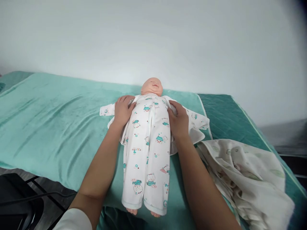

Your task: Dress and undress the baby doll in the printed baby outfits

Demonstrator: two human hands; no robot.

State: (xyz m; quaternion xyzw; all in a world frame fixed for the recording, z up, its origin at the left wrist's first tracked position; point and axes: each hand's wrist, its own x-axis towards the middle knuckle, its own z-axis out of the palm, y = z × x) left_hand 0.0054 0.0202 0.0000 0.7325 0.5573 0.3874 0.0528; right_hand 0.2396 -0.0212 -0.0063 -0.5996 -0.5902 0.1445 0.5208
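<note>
Atop mint-green plush blanket (pixel 59 118), pink plastic baby doll (pixel 153 84) lies face-up, white cartoon-print fabric trousers (pixel 158 153) reaching its chest, matching long-sleeved top (pixel 200 121) spread either side. Forearms stretched fwd; L hand (pixel 123 110) & R hand (pixel 178 119) flank upper trousers, fingers bent, thumbs inward, touching cloth; can't tell if either grip pinches it.

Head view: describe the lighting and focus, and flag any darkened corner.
In the head view, light is soft, with no hard glare on the wall; in the head view, larger prints on the trousers over the doll are readable, while the crumpled cloth looks softer; in the head view, the upper-right corner falls to near black.
</note>
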